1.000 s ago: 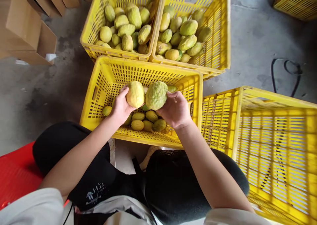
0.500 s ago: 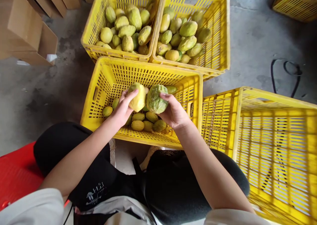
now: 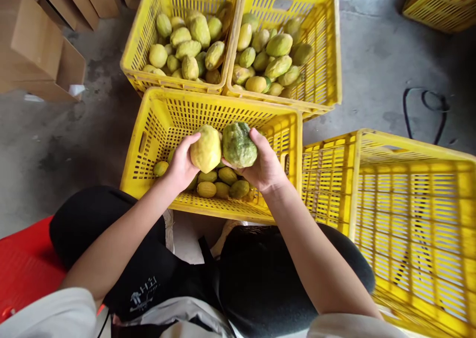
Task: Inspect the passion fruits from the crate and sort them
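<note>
My left hand [image 3: 182,164] is wrapped round a yellow fruit [image 3: 206,149], thumb along its upper left side. Beside it, my right hand [image 3: 267,165] grips a dark green, bumpy fruit [image 3: 240,145], with the thumb on its right side and fingers beneath. The two fruits are held side by side, close together, above the near yellow crate [image 3: 211,207]. Several yellow-green fruits [image 3: 207,189] lie at the bottom of that crate, partly hidden by my hands.
Behind stand a left crate [image 3: 128,55] and a right crate [image 3: 337,55], both holding several fruits. Another yellow crate [image 3: 359,179] is at the right, with a black cord [image 3: 406,114] on the floor beyond. Cardboard boxes [image 3: 37,45] are at the upper left, a red surface [image 3: 29,268] lower left.
Both fruits have turned in my hands and show different sides. The green one has moved slightly right, and my right thumb now lies at its edge. The view has shifted slightly.
</note>
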`<state>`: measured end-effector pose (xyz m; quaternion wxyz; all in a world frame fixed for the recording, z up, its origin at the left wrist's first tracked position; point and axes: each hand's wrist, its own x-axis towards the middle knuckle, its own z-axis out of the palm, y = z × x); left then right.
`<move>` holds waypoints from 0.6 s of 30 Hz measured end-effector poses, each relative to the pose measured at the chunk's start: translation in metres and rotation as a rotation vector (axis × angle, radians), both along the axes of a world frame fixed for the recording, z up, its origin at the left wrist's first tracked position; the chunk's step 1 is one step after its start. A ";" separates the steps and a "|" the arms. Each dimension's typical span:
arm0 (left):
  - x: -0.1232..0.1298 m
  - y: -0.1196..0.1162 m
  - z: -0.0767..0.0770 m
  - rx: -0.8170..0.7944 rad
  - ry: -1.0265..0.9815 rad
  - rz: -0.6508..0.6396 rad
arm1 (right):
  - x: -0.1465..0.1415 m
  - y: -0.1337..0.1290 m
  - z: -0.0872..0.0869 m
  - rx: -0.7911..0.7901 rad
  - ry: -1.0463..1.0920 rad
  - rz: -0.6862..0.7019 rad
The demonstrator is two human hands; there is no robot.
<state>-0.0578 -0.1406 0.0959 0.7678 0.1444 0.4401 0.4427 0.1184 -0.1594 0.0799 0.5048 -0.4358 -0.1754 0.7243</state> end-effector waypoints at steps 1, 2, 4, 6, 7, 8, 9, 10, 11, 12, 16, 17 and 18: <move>0.000 -0.001 0.001 -0.015 -0.012 -0.001 | 0.000 0.000 0.001 -0.008 -0.013 -0.009; 0.001 -0.001 0.001 -0.025 -0.020 -0.014 | 0.001 0.000 0.001 -0.015 -0.025 -0.015; 0.000 -0.003 -0.001 -0.018 -0.030 -0.063 | 0.002 -0.001 0.000 -0.015 -0.040 -0.018; -0.001 -0.004 -0.004 0.037 -0.032 -0.114 | 0.003 0.000 -0.002 0.007 -0.042 -0.010; -0.001 -0.004 -0.005 0.079 -0.028 -0.135 | 0.004 0.000 -0.002 0.020 -0.036 -0.004; -0.001 -0.004 -0.006 0.120 -0.022 -0.150 | 0.004 0.000 -0.002 0.035 -0.026 0.004; -0.001 -0.004 -0.006 0.153 -0.015 -0.159 | 0.004 0.000 -0.002 0.051 -0.012 0.016; -0.001 -0.003 -0.006 0.175 -0.007 -0.158 | 0.005 0.000 -0.002 0.068 0.003 0.029; -0.001 -0.003 -0.005 0.185 -0.001 -0.150 | 0.006 0.000 -0.001 0.085 0.016 0.043; -0.001 -0.002 -0.004 0.188 0.004 -0.134 | 0.006 0.000 0.000 0.102 0.025 0.058; -0.001 0.000 -0.004 0.182 0.014 -0.074 | 0.009 0.001 0.002 0.133 -0.008 0.079; -0.001 0.000 -0.004 0.179 0.017 -0.068 | 0.008 0.002 0.002 0.133 -0.029 0.081; -0.002 0.000 -0.004 0.171 0.020 -0.067 | 0.008 0.002 0.002 0.133 -0.050 0.085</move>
